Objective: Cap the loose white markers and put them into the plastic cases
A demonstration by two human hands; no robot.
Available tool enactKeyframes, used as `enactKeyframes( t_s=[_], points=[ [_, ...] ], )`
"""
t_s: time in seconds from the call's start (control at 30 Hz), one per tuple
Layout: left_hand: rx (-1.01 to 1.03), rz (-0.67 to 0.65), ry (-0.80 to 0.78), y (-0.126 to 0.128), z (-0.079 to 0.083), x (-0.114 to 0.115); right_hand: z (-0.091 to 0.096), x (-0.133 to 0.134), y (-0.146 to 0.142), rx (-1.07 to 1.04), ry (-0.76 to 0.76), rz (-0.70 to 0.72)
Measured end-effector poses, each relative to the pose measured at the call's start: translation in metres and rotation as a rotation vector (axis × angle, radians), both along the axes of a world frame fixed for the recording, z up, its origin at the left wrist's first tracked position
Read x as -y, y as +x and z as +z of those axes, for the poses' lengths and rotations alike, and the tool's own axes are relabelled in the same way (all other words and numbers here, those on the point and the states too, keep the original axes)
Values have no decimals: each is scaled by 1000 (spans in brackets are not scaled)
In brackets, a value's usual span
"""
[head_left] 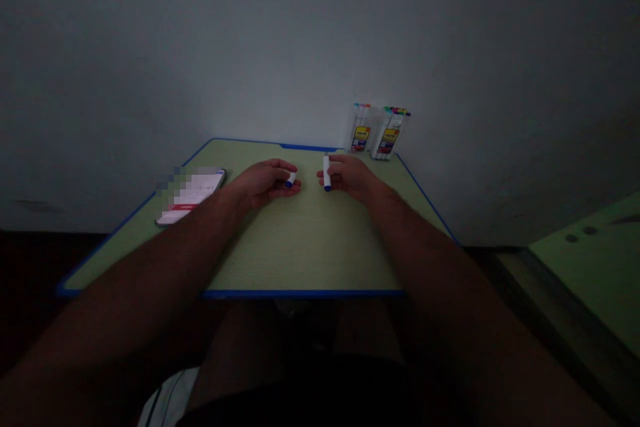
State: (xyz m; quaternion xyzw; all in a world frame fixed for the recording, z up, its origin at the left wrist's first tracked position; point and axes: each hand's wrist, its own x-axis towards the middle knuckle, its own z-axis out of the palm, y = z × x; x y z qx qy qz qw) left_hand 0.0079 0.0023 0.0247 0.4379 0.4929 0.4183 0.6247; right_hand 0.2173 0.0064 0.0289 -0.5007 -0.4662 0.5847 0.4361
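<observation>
My left hand (pixel 267 181) is closed around a short white marker cap (pixel 291 179) with a blue end, which pokes out between thumb and fingers. In my right hand (pixel 350 175) is a white marker (pixel 327 172), held nearly upright; its blue end points down toward me and a small tip seems to show at the top. A gap of bare table separates the two hands. Both are just above the pale green table (pixel 300 250), toward its far half. Part of the cap is hidden by the left fingers.
Two clear cases of coloured markers, the left case (pixel 361 128) and the right case (pixel 388 135), stand at the table's far right corner by the wall (pixel 280 47). A phone (pixel 195 195) with a lit screen lies left of my left forearm. Blue edging (pixel 300 293) borders the table.
</observation>
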Motion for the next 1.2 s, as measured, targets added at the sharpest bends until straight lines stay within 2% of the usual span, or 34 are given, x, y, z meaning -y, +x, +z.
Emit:
enactKeyframes(
  t_s=[0.67, 1.2],
  points=[
    [23, -8, -17, -1, 3, 1, -4, -3, 5, 5, 33, 19],
    [30, -24, -27, 0, 5, 5, 1, 2, 2, 20, 38, 10]
  ],
)
